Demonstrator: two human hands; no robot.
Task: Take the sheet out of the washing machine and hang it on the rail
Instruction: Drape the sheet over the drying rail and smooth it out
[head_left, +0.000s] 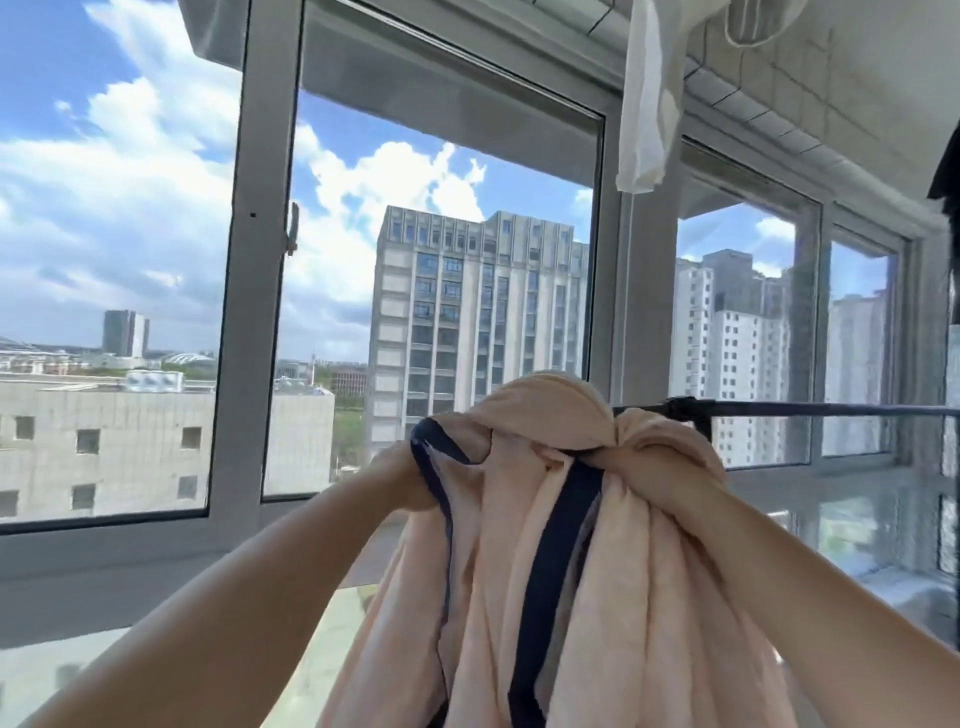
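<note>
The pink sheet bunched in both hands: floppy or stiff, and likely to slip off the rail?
Probably floppy: the sheet hangs in soft folds below the left hand and right hand. Possibly heavy, given its bulk. Bunched unevenly, it might slide off the thin rail.

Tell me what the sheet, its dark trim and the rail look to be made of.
Sheet: soft pale-pink woven or fleecy cloth, matte, falling in thick limp folds.
Dark trim: navy fabric binding, flat, apparently sewn along the edge; it bends with the folds.
Rail: thin, straight dark bar, probably painted or coated metal, with a black, possibly plastic, fitting; its exact finish cannot be told.
</note>
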